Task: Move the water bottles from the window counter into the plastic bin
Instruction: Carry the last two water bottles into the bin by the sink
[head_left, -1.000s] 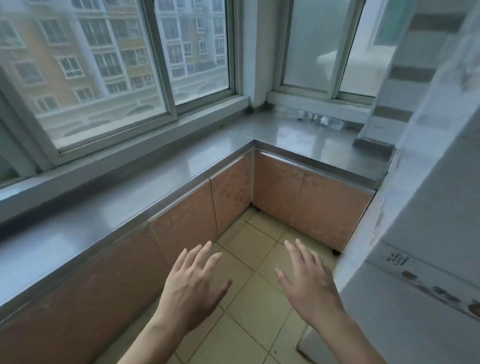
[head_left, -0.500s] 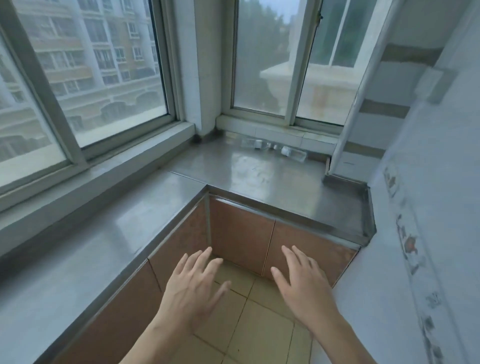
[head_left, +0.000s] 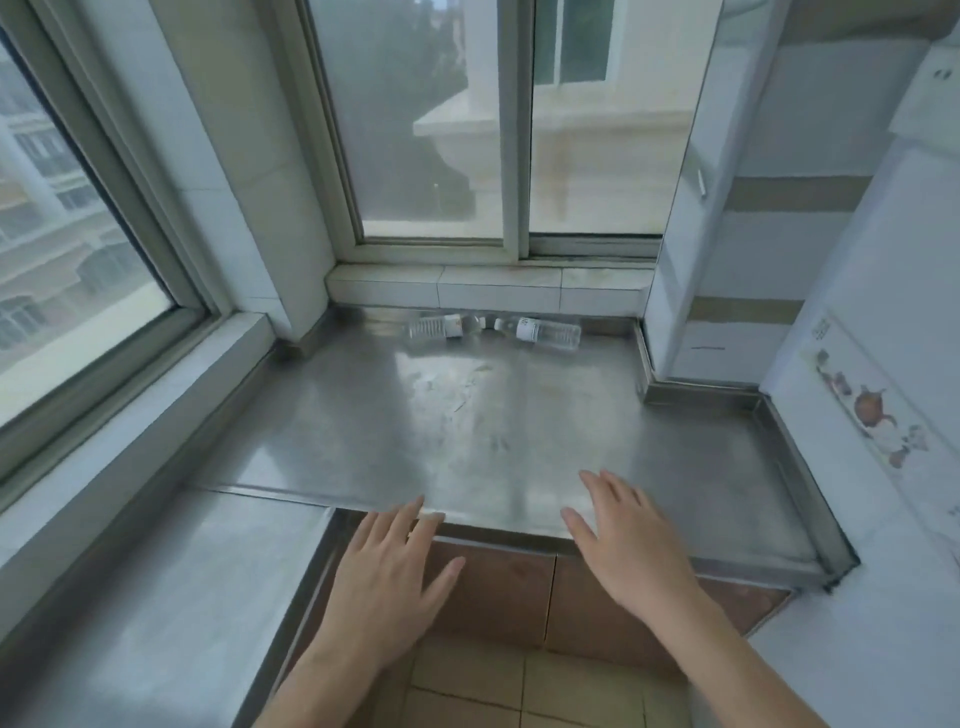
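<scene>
Steel counter (head_left: 467, 415) edge: left hand (head_left: 384, 577), right hand (head_left: 631, 545) flat, empty.

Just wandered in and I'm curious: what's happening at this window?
A person stands at a steel window counter with both hands out, open and empty. The left hand is over the counter's near edge, the right hand just above the steel. Two clear plastic water bottles lie on their sides at the back, untouched. No bin is in view.
</scene>
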